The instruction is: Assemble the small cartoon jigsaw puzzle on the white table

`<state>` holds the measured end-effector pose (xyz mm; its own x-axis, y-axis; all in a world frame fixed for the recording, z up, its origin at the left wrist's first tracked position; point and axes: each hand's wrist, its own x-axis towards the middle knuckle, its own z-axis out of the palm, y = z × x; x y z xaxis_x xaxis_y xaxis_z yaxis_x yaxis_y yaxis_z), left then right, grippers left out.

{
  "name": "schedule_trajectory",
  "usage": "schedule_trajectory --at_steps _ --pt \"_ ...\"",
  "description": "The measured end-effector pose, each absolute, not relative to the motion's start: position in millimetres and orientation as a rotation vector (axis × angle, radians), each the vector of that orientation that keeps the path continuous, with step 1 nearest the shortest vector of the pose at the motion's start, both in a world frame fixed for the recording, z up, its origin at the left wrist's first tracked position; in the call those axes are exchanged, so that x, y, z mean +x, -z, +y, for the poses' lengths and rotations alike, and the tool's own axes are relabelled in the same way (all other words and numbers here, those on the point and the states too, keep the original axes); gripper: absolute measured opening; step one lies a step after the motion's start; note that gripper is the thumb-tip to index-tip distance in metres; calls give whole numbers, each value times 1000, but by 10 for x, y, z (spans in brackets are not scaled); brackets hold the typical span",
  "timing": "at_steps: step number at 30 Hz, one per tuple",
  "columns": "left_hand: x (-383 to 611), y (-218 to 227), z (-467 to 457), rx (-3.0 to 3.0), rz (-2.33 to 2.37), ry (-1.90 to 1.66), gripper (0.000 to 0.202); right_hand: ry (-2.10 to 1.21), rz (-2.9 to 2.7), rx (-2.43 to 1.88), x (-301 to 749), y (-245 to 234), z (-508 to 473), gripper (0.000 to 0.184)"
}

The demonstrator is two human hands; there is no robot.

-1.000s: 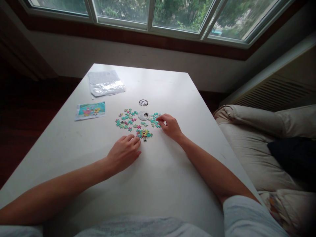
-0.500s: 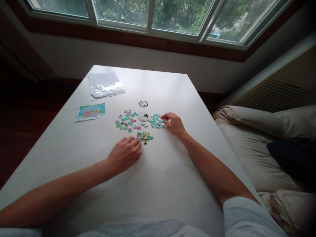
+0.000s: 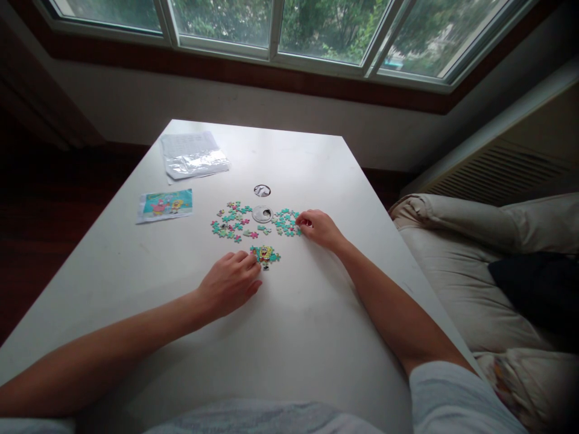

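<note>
On the white, smooth-topped table (image 3: 289,355), we see a small joined patch of turquoise-and-yellow cardboard jigsaw pieces (image 3: 266,254) around mid-top, its long axis running roughly parallel to the far edge. The left hand (image 3: 233,278) is the nearer one: its loosely bent fingers reach the patch's left end, thumb set apart toward the table's near edge. From the right hand (image 3: 319,228), the patch lies leftward and closer to the near edge. That hand curls thumb and forefinger toward each other at the right side of a cluster of loose turquoise jigsaw pieces (image 3: 284,222); at this size we cannot tell whether either hand pinches a piece. Toward the left edge lies a glossy printed cartoon sheet (image 3: 165,206).
</note>
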<state>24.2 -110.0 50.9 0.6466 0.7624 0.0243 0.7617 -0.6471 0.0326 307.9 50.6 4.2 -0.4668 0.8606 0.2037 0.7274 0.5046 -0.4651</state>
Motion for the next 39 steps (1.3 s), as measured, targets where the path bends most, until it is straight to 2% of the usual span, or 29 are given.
schedule_trajectory --at_steps 6,16,21,31,39 --pt "238 -457 -1097 2838 1320 -65 17 -561 -2482 -1265 3166 -164 468 9" --pt "232 -370 -1070 2803 1297 -146 30 -716 -2626 -1134 3186 -261 442 17" --pt "221 -351 -1062 2795 1289 -164 34 -689 -2609 -1164 3227 -239 465 18" --pt "215 -348 -1052 2835 1138 -164 33 -680 -2570 -1169 3157 -216 443 9" --pt "180 -295 -991 2840 1070 -220 32 -525 -2401 -1155 3109 -136 535 9"
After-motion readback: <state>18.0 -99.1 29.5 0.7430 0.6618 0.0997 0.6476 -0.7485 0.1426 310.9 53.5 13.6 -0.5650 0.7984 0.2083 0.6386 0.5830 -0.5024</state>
